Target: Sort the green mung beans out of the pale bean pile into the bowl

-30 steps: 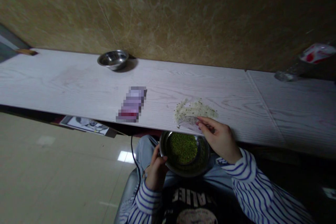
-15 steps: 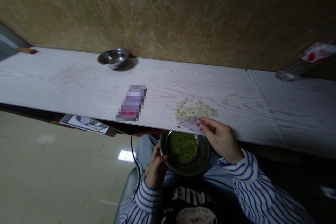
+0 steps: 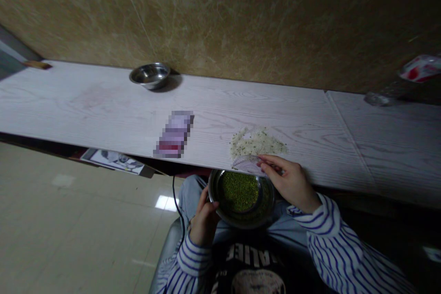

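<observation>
1. I have the left hand [image 3: 205,223] clamped on the rim of the large metal bowl [image 3: 243,223], at its left side, thumb over the edge.
2. That bowl sits just below the front edge of the counter [image 3: 213,96], above the jeans [image 3: 191,193]; I can't tell whether it rests on the lap. Green beans [image 3: 240,191] cover its bottom.
3. I have the right hand [image 3: 292,183] pinched, thumb against fingers, on a thin, clear, purplish sheet [image 3: 246,164]. The sheet lies low at the counter's front edge, between the pale grains and the large bowl.
4. The pale grains [image 3: 253,143] are spread in 1 loose patch on the counter, with small green bits scattered through them, just beyond the sheet.
5. Left of the patch, well apart from it, I see 1 flat purple item [image 3: 175,134], too pixelated for me to identify.
6. Farther back, near the wall [image 3: 220,23], stands 1 small metal bowl [image 3: 150,76].
7. At the far right I have 1 clear bottle [image 3: 401,83] with a red and white label, near the wall; I can't tell whether it stands or leans.
8. Both sleeves are striped blue and white.
</observation>
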Demonstrator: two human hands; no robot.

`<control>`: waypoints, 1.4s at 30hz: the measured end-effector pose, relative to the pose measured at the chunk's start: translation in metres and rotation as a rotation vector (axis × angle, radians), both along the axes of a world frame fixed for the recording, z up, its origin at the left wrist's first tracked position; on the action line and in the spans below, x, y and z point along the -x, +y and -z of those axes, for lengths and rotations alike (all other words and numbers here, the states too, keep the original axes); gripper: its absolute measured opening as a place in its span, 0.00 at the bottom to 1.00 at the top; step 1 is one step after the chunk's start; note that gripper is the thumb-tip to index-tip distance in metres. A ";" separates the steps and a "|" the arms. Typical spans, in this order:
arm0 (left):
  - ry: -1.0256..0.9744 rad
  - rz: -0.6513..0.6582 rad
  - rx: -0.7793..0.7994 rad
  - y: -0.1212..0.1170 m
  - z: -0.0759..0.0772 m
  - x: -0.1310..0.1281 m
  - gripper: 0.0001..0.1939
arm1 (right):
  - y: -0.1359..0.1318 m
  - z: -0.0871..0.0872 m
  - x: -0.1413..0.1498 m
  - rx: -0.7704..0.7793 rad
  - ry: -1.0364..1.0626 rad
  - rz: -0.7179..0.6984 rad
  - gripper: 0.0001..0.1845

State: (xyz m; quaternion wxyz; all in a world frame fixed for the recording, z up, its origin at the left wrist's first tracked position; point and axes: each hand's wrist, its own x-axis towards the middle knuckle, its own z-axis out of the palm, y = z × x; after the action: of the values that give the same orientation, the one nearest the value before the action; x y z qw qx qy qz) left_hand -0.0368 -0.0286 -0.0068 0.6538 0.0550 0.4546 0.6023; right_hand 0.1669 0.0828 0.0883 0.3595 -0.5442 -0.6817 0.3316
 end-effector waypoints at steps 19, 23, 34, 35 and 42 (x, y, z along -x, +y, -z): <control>-0.036 -0.019 -0.059 -0.001 -0.008 0.001 0.26 | -0.005 0.000 0.028 -0.150 -0.107 0.083 0.17; -0.031 -0.004 -0.080 0.001 -0.011 0.000 0.25 | 0.004 0.004 0.015 -0.175 -0.149 0.161 0.18; -0.061 -0.020 -0.018 0.000 -0.002 -0.005 0.26 | 0.016 -0.004 -0.008 -0.281 -0.159 0.260 0.17; -0.059 -0.020 -0.007 0.000 0.000 -0.006 0.27 | 0.016 -0.004 -0.010 -0.290 -0.159 0.272 0.17; -0.033 -0.016 0.032 0.000 0.001 -0.008 0.27 | 0.024 -0.002 -0.017 -0.303 -0.158 0.308 0.18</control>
State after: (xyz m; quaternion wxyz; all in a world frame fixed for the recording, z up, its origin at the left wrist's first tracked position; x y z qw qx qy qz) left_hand -0.0290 -0.0284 -0.0079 0.6572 0.0313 0.4538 0.6010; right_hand 0.1834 0.1064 0.0902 0.4289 -0.6059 -0.6586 0.1229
